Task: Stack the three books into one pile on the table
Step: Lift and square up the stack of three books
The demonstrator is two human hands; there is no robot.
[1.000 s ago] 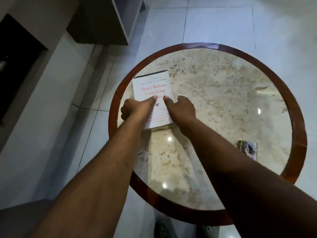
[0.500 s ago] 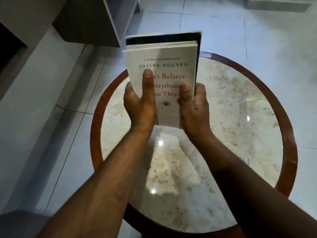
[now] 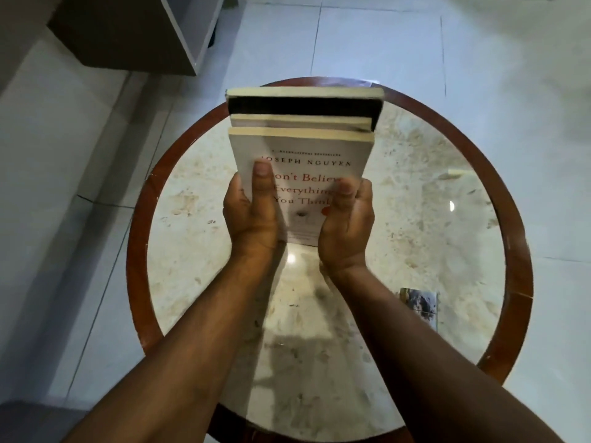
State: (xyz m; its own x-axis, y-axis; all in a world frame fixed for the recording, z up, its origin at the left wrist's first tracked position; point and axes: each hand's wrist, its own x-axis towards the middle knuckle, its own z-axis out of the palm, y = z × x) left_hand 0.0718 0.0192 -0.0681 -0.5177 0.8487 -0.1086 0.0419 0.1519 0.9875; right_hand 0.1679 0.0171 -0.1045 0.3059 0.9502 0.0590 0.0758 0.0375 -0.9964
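Observation:
Three books are pressed together and stand upright over the round marble table [image 3: 431, 193]. The front one is a white book [image 3: 307, 151] with red title text. Behind it are a second book [image 3: 297, 121] with cream page edges and a black-covered book [image 3: 303, 105] at the back. My left hand [image 3: 251, 215] grips the stack's left side, thumb across the white cover. My right hand [image 3: 347, 222] grips the right side. Whether the lower edges of the books touch the table is hidden by my hands.
A small card or photo [image 3: 420, 303] lies near the table's right front. The table has a reddish wooden rim [image 3: 137, 251]. A dark cabinet [image 3: 128, 30] stands on the tiled floor at the back left, beside a pale wall [image 3: 48, 155].
One second ago the white book lay flat on the table's left under my fingertips. Both hands have since lifted the stack upright and brought it toward the table's middle.

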